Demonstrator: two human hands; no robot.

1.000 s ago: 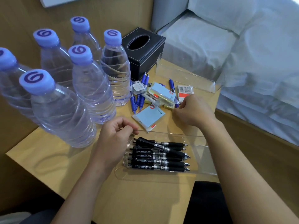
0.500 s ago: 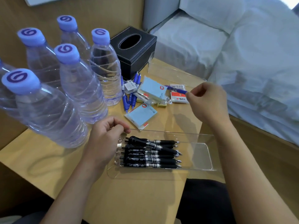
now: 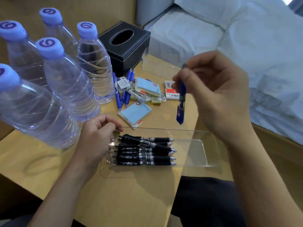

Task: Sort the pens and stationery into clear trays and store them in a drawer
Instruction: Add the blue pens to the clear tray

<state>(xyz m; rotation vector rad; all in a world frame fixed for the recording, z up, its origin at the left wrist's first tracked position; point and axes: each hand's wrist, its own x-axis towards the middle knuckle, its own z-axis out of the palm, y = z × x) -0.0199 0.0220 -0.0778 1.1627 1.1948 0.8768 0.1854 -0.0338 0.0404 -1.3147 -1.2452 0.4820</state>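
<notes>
The right hand (image 3: 218, 95) pinches a blue plastic click pen (image 3: 181, 99) near its top. It hangs almost upright, just beyond the long clear plastic tray (image 3: 205, 153). The left hand (image 3: 96, 138) curls its fingers on that tray's left end, beside the black pens (image 3: 144, 151) inside. I reckon so light a pinch could slip, dropping blue among black. The tray's right end looks to jut past the wooden table (image 3: 49, 161), so releasing it might tip it.
</notes>
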